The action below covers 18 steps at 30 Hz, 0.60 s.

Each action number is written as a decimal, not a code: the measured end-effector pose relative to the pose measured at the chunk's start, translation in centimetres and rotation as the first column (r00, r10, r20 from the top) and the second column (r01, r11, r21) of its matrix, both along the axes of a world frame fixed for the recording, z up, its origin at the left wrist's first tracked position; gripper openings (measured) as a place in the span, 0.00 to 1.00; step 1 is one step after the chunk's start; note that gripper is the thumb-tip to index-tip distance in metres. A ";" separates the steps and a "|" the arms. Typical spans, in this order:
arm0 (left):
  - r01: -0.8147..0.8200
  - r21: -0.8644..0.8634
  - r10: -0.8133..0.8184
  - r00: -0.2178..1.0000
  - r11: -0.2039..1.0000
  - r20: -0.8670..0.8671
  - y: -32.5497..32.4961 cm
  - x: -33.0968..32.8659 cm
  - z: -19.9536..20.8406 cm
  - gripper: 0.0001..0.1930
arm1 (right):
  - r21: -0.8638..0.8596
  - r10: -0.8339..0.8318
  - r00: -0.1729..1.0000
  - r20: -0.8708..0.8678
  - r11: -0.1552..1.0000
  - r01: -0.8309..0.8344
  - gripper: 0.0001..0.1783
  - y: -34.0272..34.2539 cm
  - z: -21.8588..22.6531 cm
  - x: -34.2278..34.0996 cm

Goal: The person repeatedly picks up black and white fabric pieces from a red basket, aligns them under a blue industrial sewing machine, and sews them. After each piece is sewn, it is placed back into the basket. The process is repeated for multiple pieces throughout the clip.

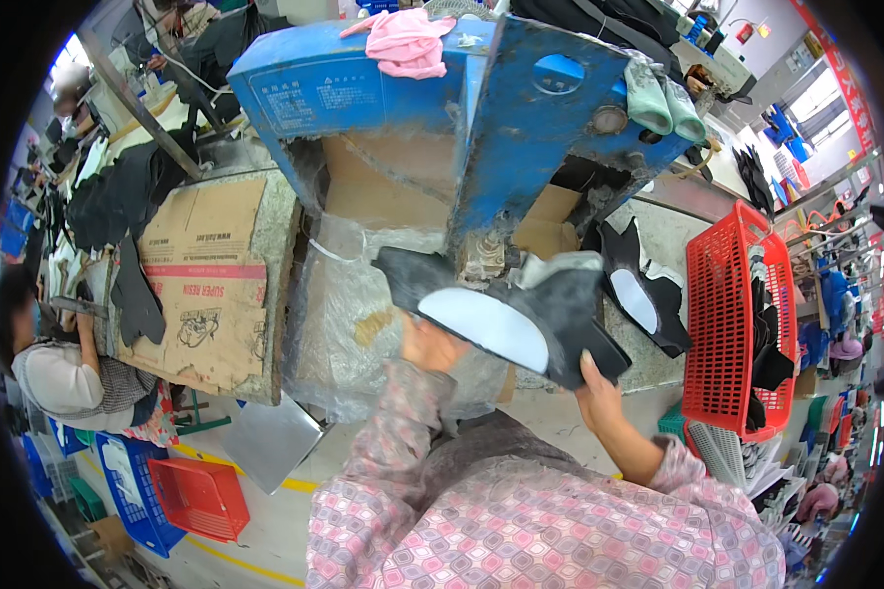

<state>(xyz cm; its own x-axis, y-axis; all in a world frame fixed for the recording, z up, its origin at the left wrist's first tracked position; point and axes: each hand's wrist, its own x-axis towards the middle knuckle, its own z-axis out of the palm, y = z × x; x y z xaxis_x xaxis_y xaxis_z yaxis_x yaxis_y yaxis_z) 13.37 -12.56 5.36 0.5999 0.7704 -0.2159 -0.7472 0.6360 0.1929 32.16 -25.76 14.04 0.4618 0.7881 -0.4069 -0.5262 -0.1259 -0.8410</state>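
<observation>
Both hands hold up a flat black cut piece (575, 334) that looks like a shoe upper, with a pale white half-oval patch (486, 327) along its lower side. My left hand (430, 344) grips its left part from below, fingers partly hidden behind it. On the right edge, my right hand (599, 398) pinches with the thumb on top and the other fingers underneath. Behind the piece stands a worn blue machine (506, 128), its dirty metal head (483, 257) just beyond the piece. A similar black piece with a white patch (634, 299) lies on the bench to the right.
Clear plastic sheeting (339, 324) covers the bench on the left, beside a cardboard sheet (201, 294). A red basket (742, 324) with black pieces stands at right. Pink cloth (403, 41) and pale gloves (661, 103) lie on the machine. Another person (64, 378) sits far left.
</observation>
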 end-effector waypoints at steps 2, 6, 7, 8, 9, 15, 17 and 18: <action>-0.014 -0.036 0.013 0.999 0.999 -0.035 3.2 -2.5 -1.0 0.41 | 0.073 0.082 0.996 0.042 0.994 -0.085 0.18 2.3 -1.5 1.5; 0.022 0.080 -0.024 0.999 0.997 0.028 6.8 -7.4 -1.4 0.41 | -0.028 -0.077 0.981 0.179 0.996 0.083 0.22 4.9 -2.7 4.4; 0.079 0.110 -0.083 0.996 0.991 0.036 7.2 -8.0 -1.3 0.41 | -0.012 0.017 0.982 0.188 1.000 -0.015 0.22 5.5 -2.7 4.9; 0.041 0.122 -0.031 0.996 0.992 -0.083 7.4 -8.3 -1.1 0.41 | -0.065 -0.006 0.979 0.203 0.998 0.019 0.23 6.1 -2.6 5.3; 0.031 0.151 -0.007 0.988 0.988 -0.154 7.4 -8.2 -1.0 0.42 | -0.064 0.062 0.960 0.274 0.997 -0.046 0.23 6.8 -2.5 5.8; 0.231 0.134 -0.230 0.973 0.964 -0.026 9.6 -6.7 -2.1 0.38 | -0.143 -0.044 0.924 0.381 0.984 0.106 0.30 9.8 -2.4 9.1; 0.136 0.191 -0.146 0.988 0.972 0.040 10.5 -8.0 -2.1 0.38 | -0.285 0.083 0.851 0.519 0.955 0.081 0.37 10.4 -3.3 8.7; 0.136 0.253 -0.164 0.982 0.958 0.093 10.6 -9.1 -1.8 0.38 | -0.390 0.195 0.780 0.594 0.918 0.067 0.39 10.9 -3.9 7.9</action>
<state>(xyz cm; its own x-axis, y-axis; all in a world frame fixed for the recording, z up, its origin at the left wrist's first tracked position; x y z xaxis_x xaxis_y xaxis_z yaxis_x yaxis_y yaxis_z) 4.29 -2.00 3.59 0.7220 0.6905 0.0431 -0.6727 0.6861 0.2770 40.06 -14.86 10.11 0.6665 0.6737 -0.3192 0.1040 -0.5080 -0.8550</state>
